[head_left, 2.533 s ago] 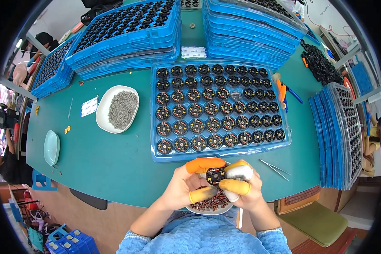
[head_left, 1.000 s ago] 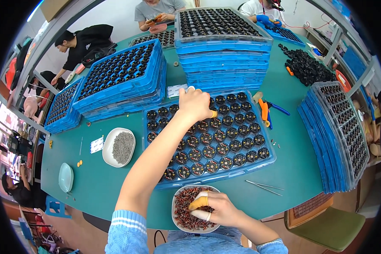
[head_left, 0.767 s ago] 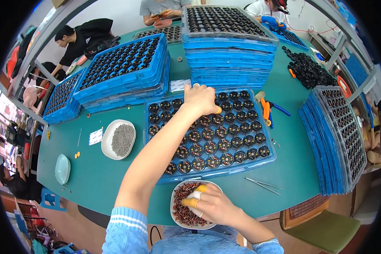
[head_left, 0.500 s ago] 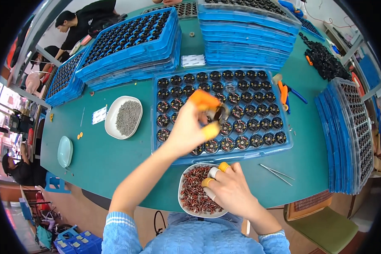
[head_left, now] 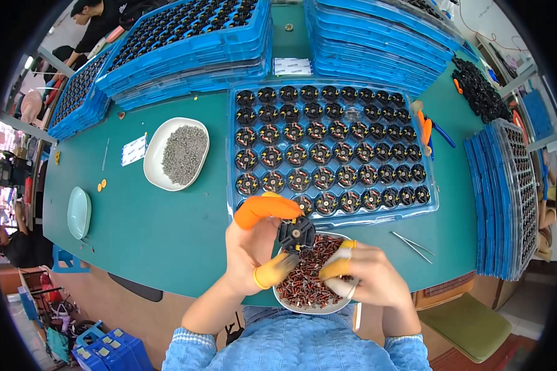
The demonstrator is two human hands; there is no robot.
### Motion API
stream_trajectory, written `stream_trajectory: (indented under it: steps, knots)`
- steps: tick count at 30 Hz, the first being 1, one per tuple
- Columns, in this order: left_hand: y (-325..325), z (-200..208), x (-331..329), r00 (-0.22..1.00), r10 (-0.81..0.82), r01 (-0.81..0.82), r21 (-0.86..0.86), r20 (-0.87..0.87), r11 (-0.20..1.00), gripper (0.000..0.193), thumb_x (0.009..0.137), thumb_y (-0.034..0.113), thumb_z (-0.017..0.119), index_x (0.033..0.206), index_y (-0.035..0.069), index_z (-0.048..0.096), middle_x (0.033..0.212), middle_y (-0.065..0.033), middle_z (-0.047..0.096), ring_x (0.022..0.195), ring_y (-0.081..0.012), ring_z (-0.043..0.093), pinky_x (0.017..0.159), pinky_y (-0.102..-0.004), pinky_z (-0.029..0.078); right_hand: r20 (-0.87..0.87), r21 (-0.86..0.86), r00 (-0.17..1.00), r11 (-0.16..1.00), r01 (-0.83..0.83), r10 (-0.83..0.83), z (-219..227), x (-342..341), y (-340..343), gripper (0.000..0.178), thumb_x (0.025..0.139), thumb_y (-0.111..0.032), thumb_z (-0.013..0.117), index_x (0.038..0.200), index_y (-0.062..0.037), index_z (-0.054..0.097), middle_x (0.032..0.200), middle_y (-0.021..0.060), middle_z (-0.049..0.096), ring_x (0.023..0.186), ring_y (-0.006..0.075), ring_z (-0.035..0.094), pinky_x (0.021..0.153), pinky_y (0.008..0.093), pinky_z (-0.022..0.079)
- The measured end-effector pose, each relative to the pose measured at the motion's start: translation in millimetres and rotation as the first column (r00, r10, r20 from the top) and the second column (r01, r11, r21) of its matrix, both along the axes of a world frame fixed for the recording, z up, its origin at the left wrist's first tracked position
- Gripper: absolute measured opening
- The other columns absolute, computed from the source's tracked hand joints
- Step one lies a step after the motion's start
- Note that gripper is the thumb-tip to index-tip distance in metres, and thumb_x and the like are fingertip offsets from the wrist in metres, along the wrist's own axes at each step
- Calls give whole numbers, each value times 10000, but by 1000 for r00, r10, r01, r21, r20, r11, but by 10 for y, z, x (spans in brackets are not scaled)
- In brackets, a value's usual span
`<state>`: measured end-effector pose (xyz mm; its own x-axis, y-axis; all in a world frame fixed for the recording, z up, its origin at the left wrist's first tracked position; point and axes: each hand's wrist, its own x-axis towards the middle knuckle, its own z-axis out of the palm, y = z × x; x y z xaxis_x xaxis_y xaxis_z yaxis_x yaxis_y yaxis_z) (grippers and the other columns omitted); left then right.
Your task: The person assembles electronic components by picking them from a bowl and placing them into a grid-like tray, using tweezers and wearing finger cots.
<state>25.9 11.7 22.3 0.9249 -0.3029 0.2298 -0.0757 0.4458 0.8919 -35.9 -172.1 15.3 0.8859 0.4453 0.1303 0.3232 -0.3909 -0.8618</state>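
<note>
My left hand (head_left: pixel 241 256), with orange and yellow finger covers, grips a round black plastic part (head_left: pixel 295 234) with a brass-coloured centre. It is held just above the far left rim of a white bowl (head_left: pixel 311 310) full of small red-brown components with metal leads (head_left: pixel 298 289). Inside the bowl's right side is my right hand (head_left: pixel 377 275), yellow and white covers on its fingers. Those fingertips are drawn together among the components; what they pinch is hidden. Beyond both hands lies a blue tray (head_left: pixel 386 214) with rows of similar black parts.
A white dish (head_left: pixel 153 166) of small grey pieces stands left of the tray, a pale green dish (head_left: pixel 79 213) farther left. Tweezers (head_left: pixel 414 247) and orange- and blue-handled tools (head_left: pixel 432 131) lie right. Stacked blue trays (head_left: pixel 377 52) line the back; a co-worker (head_left: pixel 108 25) is far left.
My left hand has come from over the tray back toward me, bringing the black part beside the bowl. My right hand stays in the bowl, its fingers shifted. The view has shifted slightly.
</note>
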Motion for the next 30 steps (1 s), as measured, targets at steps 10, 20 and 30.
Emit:
stream_trajectory:
  steps: [10,20,30]
  knots:
    - [115,-71,44,996,-72,78,-134,52,988,471,624,-7,645,1055,-13,456,1056,-89,466,928,-150,465,799,-288,363,290,-600,955,789,131,62,6,113,367,141,591,-141,674,684,-72,593,725,14,525,634,192,501,564,310,388]
    - [82,-56,33,988,-150,153,-146,29,977,460,662,32,647,1075,-11,450,1069,-81,466,951,-149,468,825,-296,360,-428,627,902,700,343,-58,57,40,190,91,700,32,563,789,22,547,862,131,569,805,214,555,742,347,445]
    - [42,-70,-44,981,-189,179,-158,-48,971,449,679,49,649,1082,-5,460,1065,-60,492,957,-124,478,855,-301,357,137,94,932,941,326,-336,134,104,183,111,699,-32,611,808,-33,591,821,92,568,754,228,559,698,294,442]
